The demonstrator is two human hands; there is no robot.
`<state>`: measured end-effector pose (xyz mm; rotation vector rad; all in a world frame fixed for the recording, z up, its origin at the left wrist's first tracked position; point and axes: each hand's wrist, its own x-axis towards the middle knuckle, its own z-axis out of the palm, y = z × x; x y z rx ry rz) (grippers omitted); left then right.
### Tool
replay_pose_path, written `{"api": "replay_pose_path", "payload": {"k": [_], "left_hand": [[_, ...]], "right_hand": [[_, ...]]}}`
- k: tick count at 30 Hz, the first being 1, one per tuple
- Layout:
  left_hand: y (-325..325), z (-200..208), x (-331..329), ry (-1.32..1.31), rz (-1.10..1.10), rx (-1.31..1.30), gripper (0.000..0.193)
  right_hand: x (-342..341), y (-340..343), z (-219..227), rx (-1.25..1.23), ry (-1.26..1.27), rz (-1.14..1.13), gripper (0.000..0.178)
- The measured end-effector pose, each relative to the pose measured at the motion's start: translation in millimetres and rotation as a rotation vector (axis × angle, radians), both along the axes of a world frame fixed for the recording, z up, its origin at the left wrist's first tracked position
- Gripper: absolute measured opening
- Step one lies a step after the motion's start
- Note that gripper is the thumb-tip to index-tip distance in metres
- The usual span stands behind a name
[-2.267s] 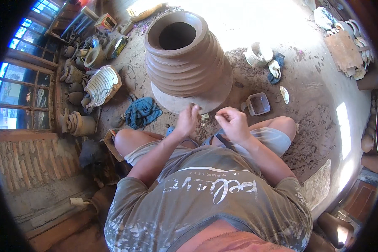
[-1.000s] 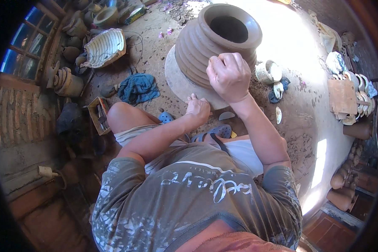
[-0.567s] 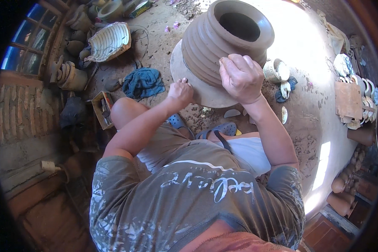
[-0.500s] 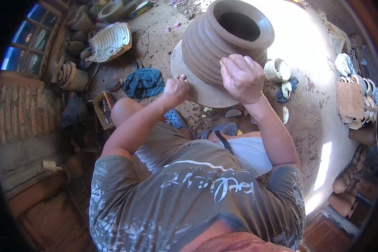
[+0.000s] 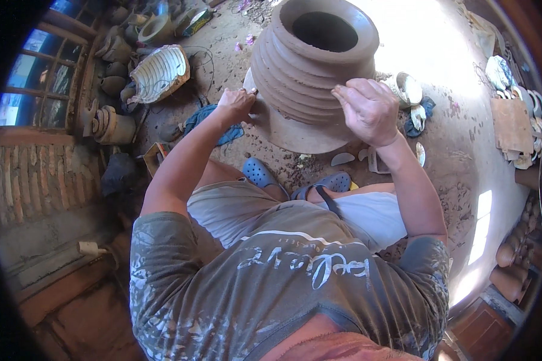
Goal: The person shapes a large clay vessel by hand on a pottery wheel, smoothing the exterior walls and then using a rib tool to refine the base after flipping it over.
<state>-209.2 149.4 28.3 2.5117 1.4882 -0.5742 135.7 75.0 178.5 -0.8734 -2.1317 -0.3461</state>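
Observation:
A large grey clay pot (image 5: 307,75), ridged around its wall and with a wide open mouth, stands upright on a round potter's wheel (image 5: 301,135). At the wheel's left edge is my left hand (image 5: 236,103), its fingers curled over the rim. My right hand (image 5: 370,111) is closed in a fist just in front of the pot's right side, fingertips pinched together towards the ridges. Whatever may be inside that pinch is too small to make out. Whether the right fingertips touch the wall, I cannot tell.
Right of the pot stands a white bucket (image 5: 405,89) with a dark cloth (image 5: 417,120) beside it. A teal cloth (image 5: 226,133) lies behind my left forearm. White curved pieces (image 5: 342,159) are near my shoes. A ribbed white mould (image 5: 159,72) and several pots sit at far left.
My left hand has moved left and farther away along the wheel's edge. My right hand has shifted right, away from its place in front of the pot wall. The view has turned a little.

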Motion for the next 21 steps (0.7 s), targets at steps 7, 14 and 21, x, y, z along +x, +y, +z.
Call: {"api": "replay_pose_path", "payload": {"k": [7,14,21], "left_hand": [[-3.8,-6.2,-8.9,-0.139,-0.063,0.066,0.073],[-32.2,-2.0,10.4,0.009,-0.145,0.040,0.075],[-102.1,-11.0,70.2,-0.025,-0.159,0.049,0.066]], "right_hand": [[45.4,1.1,-37.2,-0.390,0.625,-0.155,0.011],[16.7,-7.5,-14.3,-0.955,1.038,-0.201,0.017],[17.0,12.9,-9.3,-1.095,1.270,-0.188,0.018]]}}
